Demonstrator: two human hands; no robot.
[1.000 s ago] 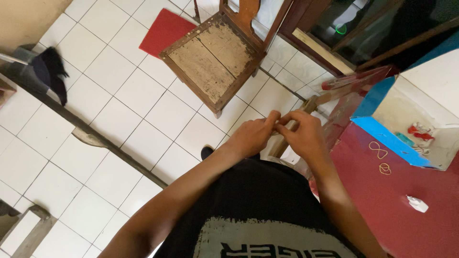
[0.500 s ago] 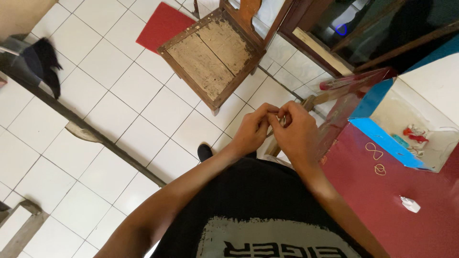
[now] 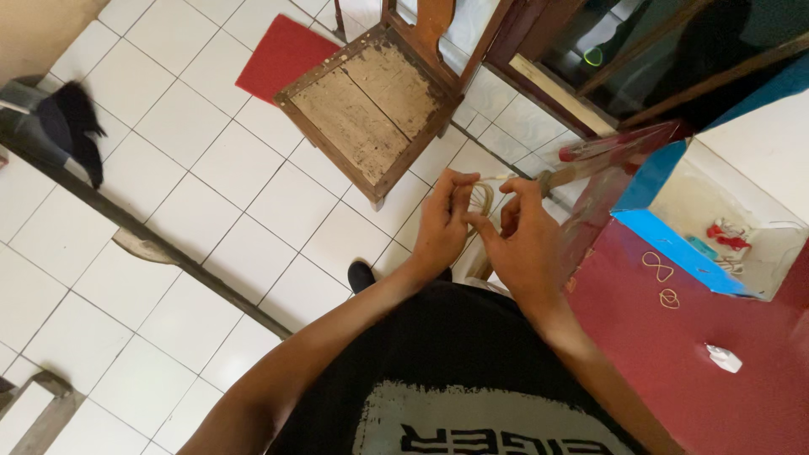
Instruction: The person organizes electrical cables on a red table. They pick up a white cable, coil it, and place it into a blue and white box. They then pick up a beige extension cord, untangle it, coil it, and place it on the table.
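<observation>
Stretched between the fingers of left hand [image 3: 440,226] and right hand [image 3: 524,244], in the air above the tiled floor [image 3: 211,168]: a rubber band [image 3: 482,199], pinched at both sides by closed fingertips. Thin, tan, looped in several strands. More bands [image 3: 659,268] lying on the red surface [image 3: 674,354] nearby.

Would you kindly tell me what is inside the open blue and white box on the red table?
Inside the box lie a few small red pieces and a small teal one on its pale floor. The near blue wall hides the floor just behind it, so anything lying there cannot be seen.
</observation>
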